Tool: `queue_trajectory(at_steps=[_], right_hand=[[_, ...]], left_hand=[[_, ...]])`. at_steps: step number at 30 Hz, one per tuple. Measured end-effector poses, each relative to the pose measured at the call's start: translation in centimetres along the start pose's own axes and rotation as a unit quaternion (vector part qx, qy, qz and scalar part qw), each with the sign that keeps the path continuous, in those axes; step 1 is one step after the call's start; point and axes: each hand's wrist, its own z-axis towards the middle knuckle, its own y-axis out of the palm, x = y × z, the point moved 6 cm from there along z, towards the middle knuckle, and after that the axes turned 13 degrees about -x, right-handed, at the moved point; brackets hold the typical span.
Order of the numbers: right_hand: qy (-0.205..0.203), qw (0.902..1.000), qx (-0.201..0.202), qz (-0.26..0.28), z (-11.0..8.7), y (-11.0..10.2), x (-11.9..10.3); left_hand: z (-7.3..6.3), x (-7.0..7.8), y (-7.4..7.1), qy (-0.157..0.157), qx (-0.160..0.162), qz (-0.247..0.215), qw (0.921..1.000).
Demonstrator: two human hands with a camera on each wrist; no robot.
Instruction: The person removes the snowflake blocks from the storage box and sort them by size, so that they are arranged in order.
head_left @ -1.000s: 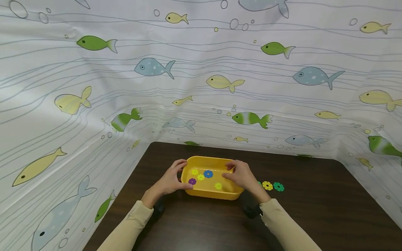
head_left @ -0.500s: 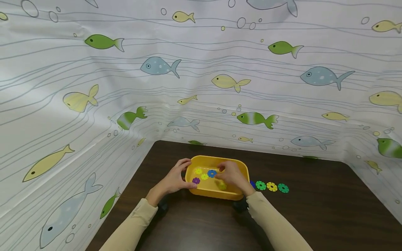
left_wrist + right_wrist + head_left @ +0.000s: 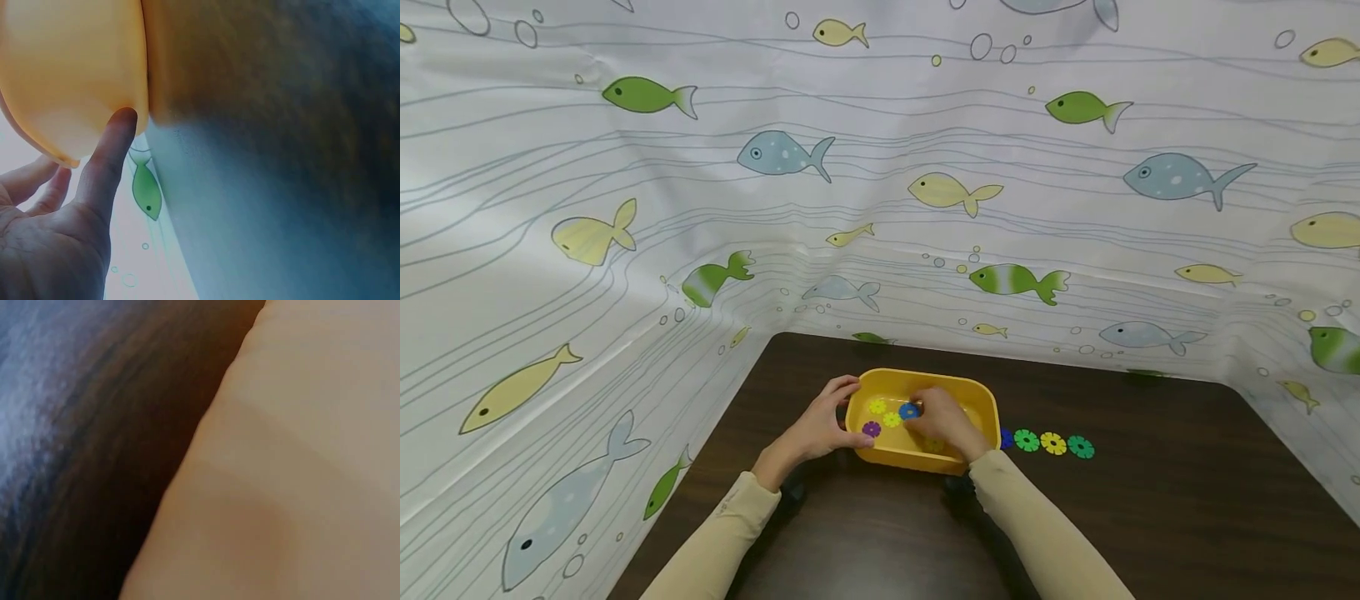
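A yellow plastic tray (image 3: 925,461) lies on the dark table with several flower-shaped snowflake discs in it. My left hand (image 3: 816,427) grips the tray's left end, thumb along the front side and fingers at the back. In the left wrist view the thumb (image 3: 106,162) presses the tray wall (image 3: 69,81). Reaching inside, my right hand (image 3: 943,417) has thumb and index finger around a blue snowflake disc (image 3: 909,412). Two yellow discs (image 3: 877,406) and a purple disc (image 3: 871,429) lie left of it. Another yellow disc (image 3: 934,446) is partly hidden under the right hand.
Right of the tray, a row of discs lies on the table (image 3: 1150,475): dark blue (image 3: 1007,439), green (image 3: 1027,440), yellow (image 3: 1053,443) and darker green (image 3: 1081,447). A fish-patterned sheet (image 3: 880,217) encloses the back and sides. Only sleeve (image 3: 281,456) and table fill the right wrist view.
My right hand has moved left and down from the tray's right rim to the blue disc inside. My left hand keeps its hold on the tray. The head view has shifted slightly.
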Motion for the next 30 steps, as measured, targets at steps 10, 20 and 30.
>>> queue_trajectory(at_steps=[10, 20, 30], right_hand=[[0.015, 0.9998, -0.003, 0.012, 0.0, -0.2, 0.0], [0.059, 0.9940, -0.012, 0.091, -0.6, -0.2, 0.6], [0.048, 0.9967, 0.014, 0.064, -1.2, -0.5, 0.6]], left_hand=[[0.1, 0.0, 0.0, 0.002, -0.002, -0.003, 1.0000], [-0.1, 0.1, 0.1, -0.003, 0.003, -0.002, 1.0000], [0.0, -0.1, 0.3, -0.002, 0.003, -0.001, 1.0000]])
